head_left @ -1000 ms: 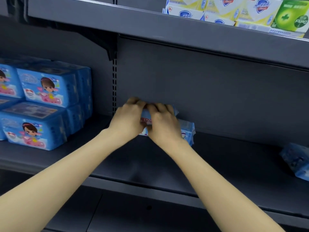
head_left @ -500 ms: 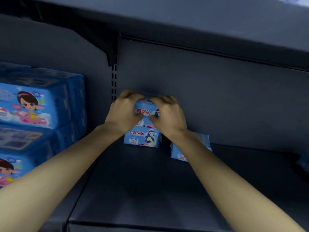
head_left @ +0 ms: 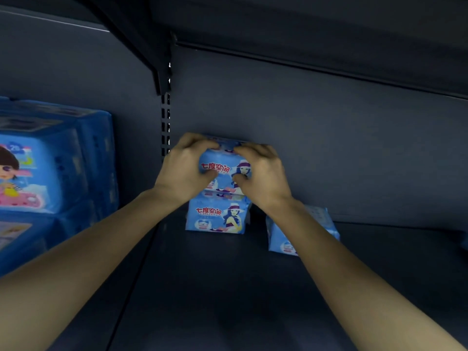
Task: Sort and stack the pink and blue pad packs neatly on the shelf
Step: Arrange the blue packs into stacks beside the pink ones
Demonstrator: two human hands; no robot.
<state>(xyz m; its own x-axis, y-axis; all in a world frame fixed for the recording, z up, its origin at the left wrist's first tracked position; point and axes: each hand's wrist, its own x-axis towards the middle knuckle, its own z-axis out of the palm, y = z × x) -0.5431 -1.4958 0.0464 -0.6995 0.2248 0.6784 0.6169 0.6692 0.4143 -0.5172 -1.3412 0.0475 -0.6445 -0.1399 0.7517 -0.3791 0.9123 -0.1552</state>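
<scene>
We clamp left hand and right hand round the top pack, apparently squaring it above the lower pack.

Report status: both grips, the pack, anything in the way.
Left grip and right grip hold the top blue pack. It sits on the lower blue pack. A third blue pack lies apart on the right, no obstruction.

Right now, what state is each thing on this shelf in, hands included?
Lower blue pack, upright on the shelf.
Top blue pack, resting on the lower one, gripped at both ends.
Third blue pack, standing apart to the right, partly hidden.
Big blue packs, stacked at far left.
Left hand, fingers curled round the top pack.
Right hand, likewise.
</scene>
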